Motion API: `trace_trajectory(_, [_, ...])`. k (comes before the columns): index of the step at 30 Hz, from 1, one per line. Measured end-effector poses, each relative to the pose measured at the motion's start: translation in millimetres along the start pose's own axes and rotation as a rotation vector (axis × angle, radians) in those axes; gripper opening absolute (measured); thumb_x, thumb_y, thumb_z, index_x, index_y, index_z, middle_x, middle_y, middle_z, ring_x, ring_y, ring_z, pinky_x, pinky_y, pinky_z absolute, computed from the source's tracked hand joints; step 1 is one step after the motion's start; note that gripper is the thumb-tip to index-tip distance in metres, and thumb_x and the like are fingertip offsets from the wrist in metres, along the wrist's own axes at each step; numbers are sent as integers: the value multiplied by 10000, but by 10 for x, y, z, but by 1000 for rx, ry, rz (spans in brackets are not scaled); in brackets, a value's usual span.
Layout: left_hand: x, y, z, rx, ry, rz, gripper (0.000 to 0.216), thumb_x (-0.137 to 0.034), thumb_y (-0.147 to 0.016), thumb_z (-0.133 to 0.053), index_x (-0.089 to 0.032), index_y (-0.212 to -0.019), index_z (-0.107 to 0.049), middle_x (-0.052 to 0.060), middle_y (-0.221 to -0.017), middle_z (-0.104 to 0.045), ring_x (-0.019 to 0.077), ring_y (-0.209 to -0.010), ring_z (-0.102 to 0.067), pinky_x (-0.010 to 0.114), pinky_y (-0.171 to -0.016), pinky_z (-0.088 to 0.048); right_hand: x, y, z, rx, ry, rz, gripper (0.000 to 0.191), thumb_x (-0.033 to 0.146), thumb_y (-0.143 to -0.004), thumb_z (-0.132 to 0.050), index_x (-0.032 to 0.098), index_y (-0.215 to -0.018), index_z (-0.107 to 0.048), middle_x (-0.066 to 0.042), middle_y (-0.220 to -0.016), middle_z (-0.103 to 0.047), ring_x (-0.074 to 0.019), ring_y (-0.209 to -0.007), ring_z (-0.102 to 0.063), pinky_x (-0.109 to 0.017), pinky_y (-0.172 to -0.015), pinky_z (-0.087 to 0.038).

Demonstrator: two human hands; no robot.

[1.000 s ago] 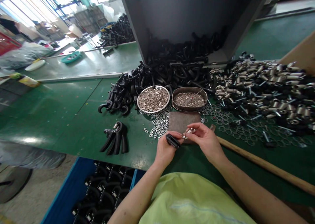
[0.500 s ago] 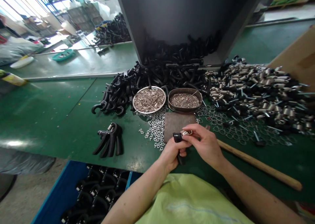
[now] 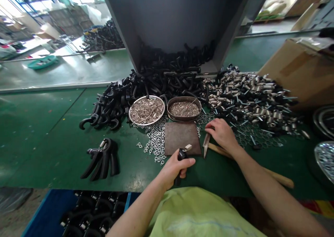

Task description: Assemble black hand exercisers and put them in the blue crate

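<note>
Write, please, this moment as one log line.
left hand: holds black handle with spring | right hand: at hammer head, grip unclear

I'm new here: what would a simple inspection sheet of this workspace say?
Surface: green worktop, with a brownish plate near the hands.
Job's things: black handle with a coil spring at its top; hammer beside the plate.
Clutter: heaped black parts, a pile of springs and bolts, loose small rings.
Grips: left hand closed around the black handle; right hand at the hammer, contact unclear.
Cables: nothing seen.
Surroundings: blue crate below, cardboard box at the picture's right.
</note>
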State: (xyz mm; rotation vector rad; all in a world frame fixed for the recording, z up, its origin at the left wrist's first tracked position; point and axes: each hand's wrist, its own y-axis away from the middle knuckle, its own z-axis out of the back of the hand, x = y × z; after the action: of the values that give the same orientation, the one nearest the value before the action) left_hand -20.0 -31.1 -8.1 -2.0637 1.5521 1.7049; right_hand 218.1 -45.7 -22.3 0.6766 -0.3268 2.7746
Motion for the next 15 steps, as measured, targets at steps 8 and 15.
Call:
trace_trajectory(8, [-78, -78, 60, -168, 32, -111, 441, -537, -672, -706, -182, -825, -493, -66, -593, -413, 48, -474, -356, 164, -417, -262, -36, -31, 19, -45, -105, -11, 125, 270, -826, -498, 195, -764, -576, -86, -866, -599, -237, -877, -528, -380, -793, -423])
trace_trajectory(15, [-120, -210, -56, -24, 295, 62, 583, -712, -645, -608, -174, -821, -465, -57, -633, -403, 21, -454, -299, 116, -376, -175, 799, 351, 76, 218, -674, -27, 142, 363, -897, -434, 234, -862, -484, 16, -667, -595, -144, -600, -568, -275, -593, -415])
